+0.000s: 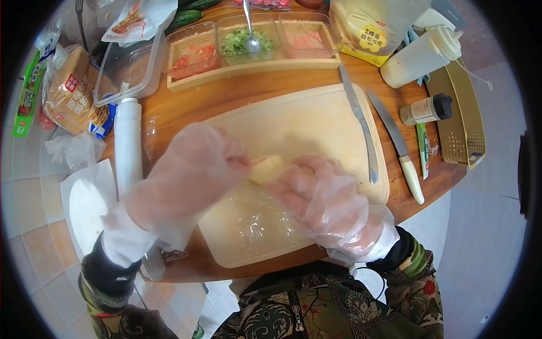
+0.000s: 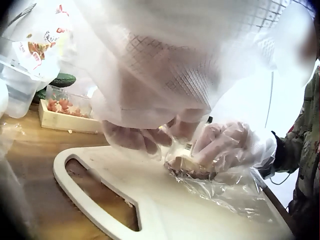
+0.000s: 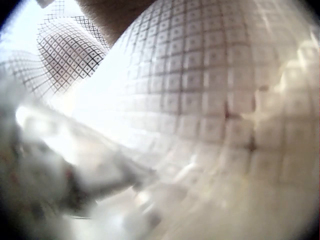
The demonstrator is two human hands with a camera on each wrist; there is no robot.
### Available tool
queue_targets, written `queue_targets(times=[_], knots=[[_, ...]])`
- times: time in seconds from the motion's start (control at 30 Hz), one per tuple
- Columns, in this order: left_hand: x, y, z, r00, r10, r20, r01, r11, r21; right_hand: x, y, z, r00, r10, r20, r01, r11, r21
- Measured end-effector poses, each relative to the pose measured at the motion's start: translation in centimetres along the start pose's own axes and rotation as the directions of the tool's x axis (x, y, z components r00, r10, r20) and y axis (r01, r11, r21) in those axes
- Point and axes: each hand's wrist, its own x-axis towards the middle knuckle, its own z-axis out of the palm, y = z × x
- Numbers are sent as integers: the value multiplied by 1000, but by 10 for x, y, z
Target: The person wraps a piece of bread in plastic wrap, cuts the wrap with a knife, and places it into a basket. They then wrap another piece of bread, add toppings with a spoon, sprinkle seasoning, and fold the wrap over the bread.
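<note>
Both hands wear clear, loose plastic gloves and meet over the white cutting board (image 1: 254, 124). Between them is a pale yellow piece of food (image 1: 267, 168), its kind mostly hidden by the fingers. My left hand (image 1: 192, 169) pinches its left end with curled fingers. From the other side, my right hand (image 1: 322, 195) grips it, fingers bent around its edge. The left wrist view shows a brownish lower edge on the piece, close over the board. Crinkled cling film (image 1: 259, 220) spreads on the board beneath and in front of the hands. Glove plastic blurs the right wrist view.
A long spatula-like blade (image 1: 361, 124) lies on the board's right side, a knife (image 1: 398, 147) beside it. Behind stands a wooden tray (image 1: 254, 70) of chopped-food containers. A film roll (image 1: 129, 141) and bagged bread (image 1: 73, 90) are left; a squeeze bottle (image 1: 420, 59) and seasoning jar (image 1: 423, 110) are right.
</note>
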Motion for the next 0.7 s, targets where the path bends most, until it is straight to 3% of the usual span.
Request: queue_targets(times=[0.23, 0.33, 0.5, 0.63, 0.7], knots=[[-2, -2, 5, 999, 50, 17, -50, 999, -7, -1, -4, 5, 999, 7, -51, -11, 997, -73], [-4, 1, 4, 998, -13, 54, 13, 1000, 10, -2, -3, 4, 999, 10, -30, -12, 999, -47], [-4, -9, 6, 986, 158, 62, -165, 976, 144, -1, -3, 4, 1000, 6, -8, -7, 999, -50], [-5, -17, 9, 967, 255, 0, -253, 959, 132, -1, -4, 6, 1000, 23, -4, -23, 999, -48], [-7, -9, 8, 999, -46, -8, 46, 998, -32, -1, -4, 6, 1000, 31, -4, -31, 999, -38]])
